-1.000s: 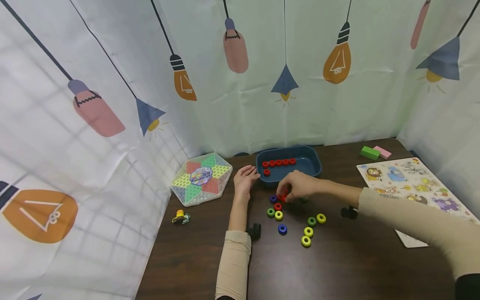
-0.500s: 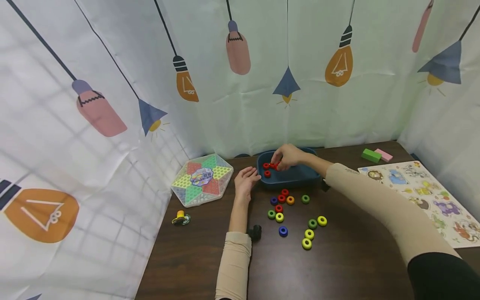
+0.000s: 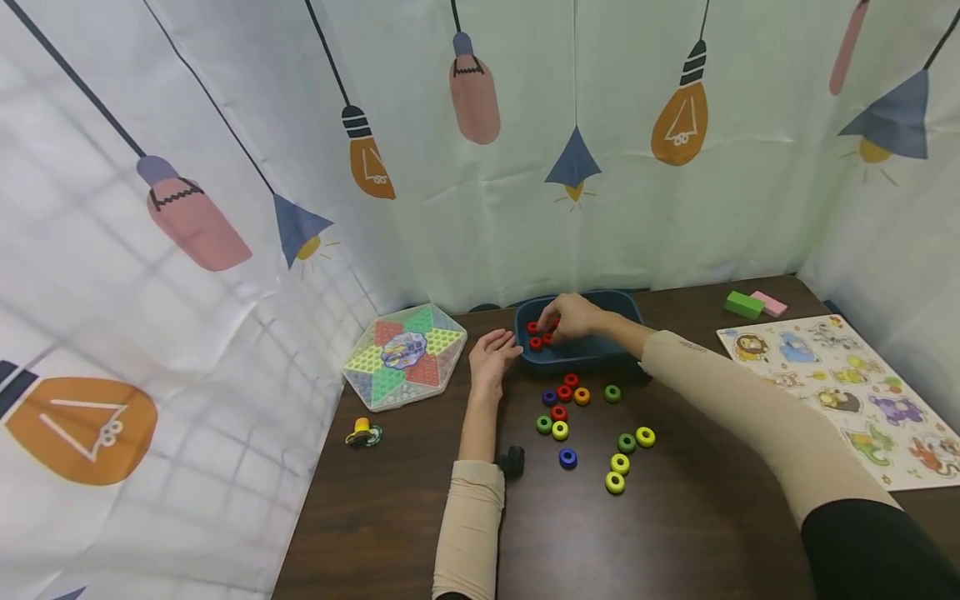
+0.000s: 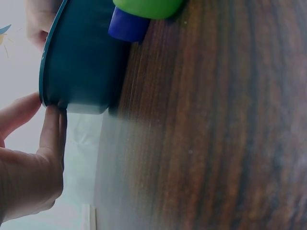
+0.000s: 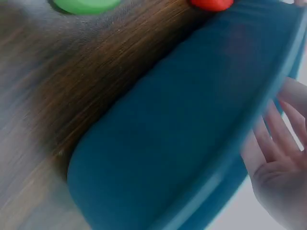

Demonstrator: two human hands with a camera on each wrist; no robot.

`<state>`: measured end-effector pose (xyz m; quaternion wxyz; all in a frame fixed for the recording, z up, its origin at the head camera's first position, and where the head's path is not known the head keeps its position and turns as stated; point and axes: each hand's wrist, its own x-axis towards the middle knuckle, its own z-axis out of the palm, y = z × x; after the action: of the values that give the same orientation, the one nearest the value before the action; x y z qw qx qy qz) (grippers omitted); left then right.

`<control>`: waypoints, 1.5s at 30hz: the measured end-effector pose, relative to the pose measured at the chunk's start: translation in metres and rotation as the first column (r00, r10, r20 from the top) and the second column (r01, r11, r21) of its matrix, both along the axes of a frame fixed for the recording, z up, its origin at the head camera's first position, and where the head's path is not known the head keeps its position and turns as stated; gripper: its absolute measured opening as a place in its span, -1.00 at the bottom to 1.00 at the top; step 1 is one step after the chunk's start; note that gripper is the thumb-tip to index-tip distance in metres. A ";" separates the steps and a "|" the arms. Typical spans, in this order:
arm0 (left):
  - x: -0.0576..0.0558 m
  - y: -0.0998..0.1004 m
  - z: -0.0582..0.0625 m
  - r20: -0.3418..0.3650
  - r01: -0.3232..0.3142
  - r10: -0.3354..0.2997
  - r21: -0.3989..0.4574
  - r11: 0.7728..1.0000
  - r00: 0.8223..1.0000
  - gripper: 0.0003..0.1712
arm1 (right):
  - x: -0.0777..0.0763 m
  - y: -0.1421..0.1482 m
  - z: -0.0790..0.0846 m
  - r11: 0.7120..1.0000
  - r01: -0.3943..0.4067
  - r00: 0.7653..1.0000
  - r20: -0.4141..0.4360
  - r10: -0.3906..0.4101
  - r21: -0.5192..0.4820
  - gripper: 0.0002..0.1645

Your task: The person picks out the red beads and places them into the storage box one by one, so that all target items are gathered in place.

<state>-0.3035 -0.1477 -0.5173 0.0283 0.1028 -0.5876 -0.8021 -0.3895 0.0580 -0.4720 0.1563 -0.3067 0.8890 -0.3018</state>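
A dark blue tray (image 3: 618, 306) stands at the back middle of the table. My left hand (image 3: 491, 360) is at its left end; in the left wrist view (image 4: 33, 177) straight fingers meet the rim and outer wall. Over the tray's left part, my right hand (image 3: 573, 317) reaches down, thumb and finger around a red ring (image 3: 548, 338). Other red rings (image 3: 536, 342) lie to its left, and more are partly covered by the hand. In the right wrist view, the right fingertips (image 5: 283, 153) pass behind the tray's rim.
Loose rings lie before the tray: a red ring (image 3: 558, 413), an orange ring (image 3: 582, 396), a blue ring (image 3: 567, 457), several green and yellow rings (image 3: 615, 482). A hexagonal game board (image 3: 405, 358) is left, an animal puzzle board (image 3: 847, 400) right, green block (image 3: 744, 305) behind it.
My right hand has gone from the loose rings in front into the tray, carrying a red ring, which is now lower beside another red ring. The left hand stays at the tray's end.
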 end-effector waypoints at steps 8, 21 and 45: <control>0.000 0.000 -0.001 0.004 -0.016 0.016 -0.003 1.000 1.000 -0.34 | 0.047 0.011 0.031 0.987 -0.131 0.990 -0.053 0.127 -0.089 -0.65; 0.001 -0.006 -0.001 -0.005 -0.031 0.031 -0.001 1.000 1.000 -0.36 | 0.123 0.007 -0.013 0.940 -0.341 0.939 -0.039 0.342 0.026 -0.56; 0.001 0.003 0.001 -0.005 -0.017 0.017 -0.011 1.000 1.000 -0.37 | 0.094 0.025 0.024 0.966 -0.091 0.967 0.210 0.144 -0.242 -0.28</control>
<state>-0.3023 -0.1448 -0.5165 0.0369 0.1056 -0.5909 -0.7989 -0.2953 0.0832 -0.4484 0.2373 -0.3391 0.8045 -0.4260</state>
